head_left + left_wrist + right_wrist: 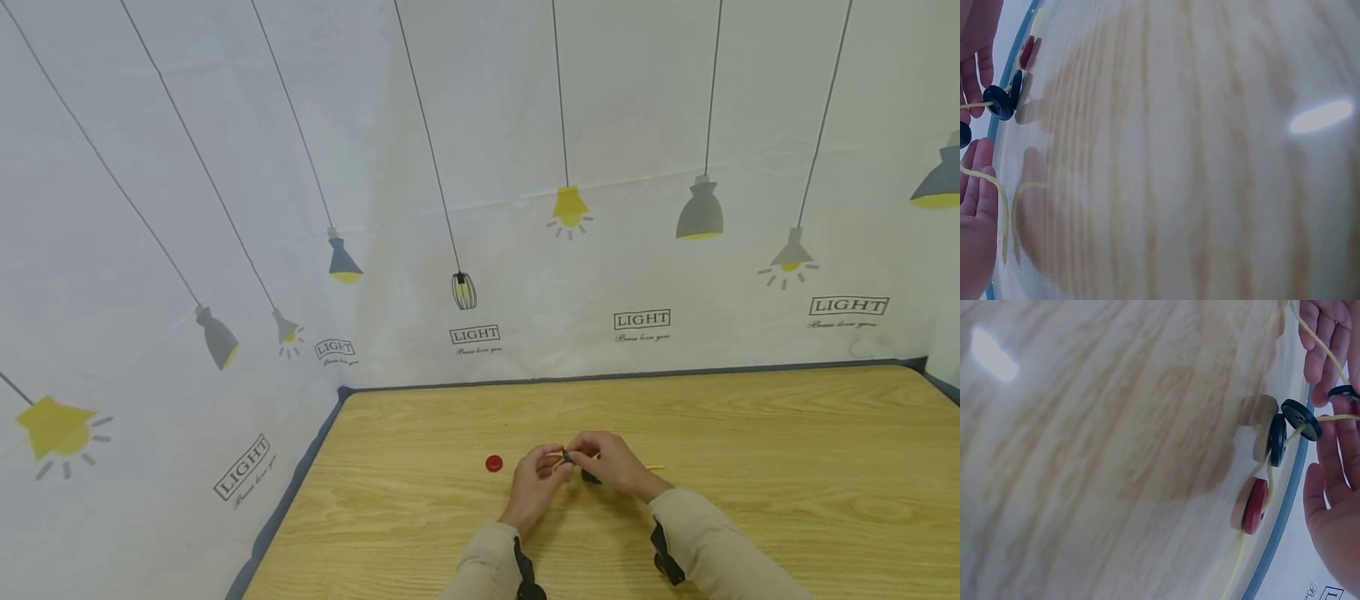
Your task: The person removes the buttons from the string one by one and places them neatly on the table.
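Both hands meet over the table, around a small black button [567,455] strung on a yellow cord [1000,194]. My left hand [534,483] holds the button at its rim between thumb and fingertips, and the cord's loose end hangs past its fingers. My right hand [607,462] pinches the same button from the other side. Below the right hand hang two more black buttons, one tilted [1302,419] and one upright [1277,440]. A red button [1254,507] is on the cord beyond them. Fingers partly hide the held button.
A loose red button [493,463] lies flat on the wood-grain table [420,517], left of the left hand. Beyond the right hand, the cord's other end [656,467] sticks out. A white sheet [510,250] printed with lamps stands behind the table's far edge.
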A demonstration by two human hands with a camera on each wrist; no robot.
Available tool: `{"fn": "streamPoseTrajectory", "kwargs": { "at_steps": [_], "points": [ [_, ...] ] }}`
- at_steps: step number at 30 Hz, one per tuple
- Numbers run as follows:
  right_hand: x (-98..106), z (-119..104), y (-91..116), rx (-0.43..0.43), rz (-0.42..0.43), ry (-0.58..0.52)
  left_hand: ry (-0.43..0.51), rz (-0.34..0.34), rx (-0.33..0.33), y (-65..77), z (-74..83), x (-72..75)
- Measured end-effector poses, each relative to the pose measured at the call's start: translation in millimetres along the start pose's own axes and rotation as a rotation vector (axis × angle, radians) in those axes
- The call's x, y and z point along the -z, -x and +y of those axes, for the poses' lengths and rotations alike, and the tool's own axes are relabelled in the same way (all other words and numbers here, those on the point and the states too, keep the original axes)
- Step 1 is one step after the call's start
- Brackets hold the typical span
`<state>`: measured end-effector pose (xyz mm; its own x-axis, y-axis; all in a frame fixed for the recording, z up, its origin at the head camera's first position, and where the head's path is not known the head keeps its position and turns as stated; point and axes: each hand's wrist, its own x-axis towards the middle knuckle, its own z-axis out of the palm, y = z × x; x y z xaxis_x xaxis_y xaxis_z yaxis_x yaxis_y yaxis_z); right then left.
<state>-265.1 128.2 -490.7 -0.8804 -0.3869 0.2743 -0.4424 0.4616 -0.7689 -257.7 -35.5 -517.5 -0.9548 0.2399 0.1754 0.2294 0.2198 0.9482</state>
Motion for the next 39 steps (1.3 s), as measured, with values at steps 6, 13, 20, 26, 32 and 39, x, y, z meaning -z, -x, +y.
{"fn": "streamPoseTrajectory", "kwargs": {
  "at_steps": [6, 13, 20, 26, 32, 39],
  "points": [
    [1.4, 1.0, 1.5, -0.01, -0.009, -0.001, 0.003, 0.0, 0.041, 1.5, 2.5, 0.6],
    [4.2, 3.4, 4.0, -0.029, -0.013, -0.019, -0.025, 0.003, 0.038, 9.1, 25.9, 9.7],
    [5.5, 4.9, 5.4, -0.025, -0.004, -0.003, -0.026, 0.033, 0.015, 1.0, 2.4, 17.9],
    [5.9, 7.3, 5.8, -0.031, 0.0, -0.003, -0.049, 0.05, 0.036, 5.7, 12.5, 28.3],
    [8.0, 6.4, 6.4, -0.058, 0.007, 0.004, -0.063, 0.05, 0.035, 14.9, 33.8, 38.5],
    [11.4, 6.4, 8.1, -0.061, 0.006, -0.004, -0.028, 0.029, 0.043, 16.8, 31.8, 49.1]
  ]
}}
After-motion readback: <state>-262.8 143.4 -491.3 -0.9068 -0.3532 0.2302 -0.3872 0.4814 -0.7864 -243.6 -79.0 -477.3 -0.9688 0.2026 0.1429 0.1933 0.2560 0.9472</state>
